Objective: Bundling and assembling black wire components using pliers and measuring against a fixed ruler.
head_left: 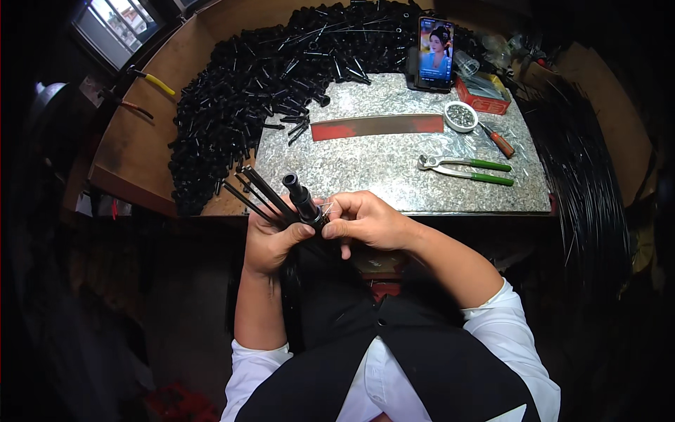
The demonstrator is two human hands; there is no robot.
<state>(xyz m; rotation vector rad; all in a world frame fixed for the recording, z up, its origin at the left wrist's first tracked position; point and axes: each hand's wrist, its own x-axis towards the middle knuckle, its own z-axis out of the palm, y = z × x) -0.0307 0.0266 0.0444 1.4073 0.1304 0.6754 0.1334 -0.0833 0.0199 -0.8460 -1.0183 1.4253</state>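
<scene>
My left hand (271, 243) is closed around a black stepped tube (302, 197) with a flared, hollow top end. Several thin black rods (260, 188) fan out above the same hand, left of the tube. My right hand (365, 221) pinches at the tube's right side, thumb and forefinger nearly together. Thin silvery wire (326, 208) shows between those fingers and the tube; where it ends is hidden. Both hands are in front of the table's near edge, over my lap.
On the speckled tabletop (365, 165) lie green-handled pincers (467, 169), a red-brown strip (376, 126) and a screwdriver (498, 141). Beside them stand a white bowl of small metal pieces (460, 116), a red box (484, 95) and a phone (436, 56). Black tube parts (246, 84) heap up behind; long black rods (583, 183) hang right.
</scene>
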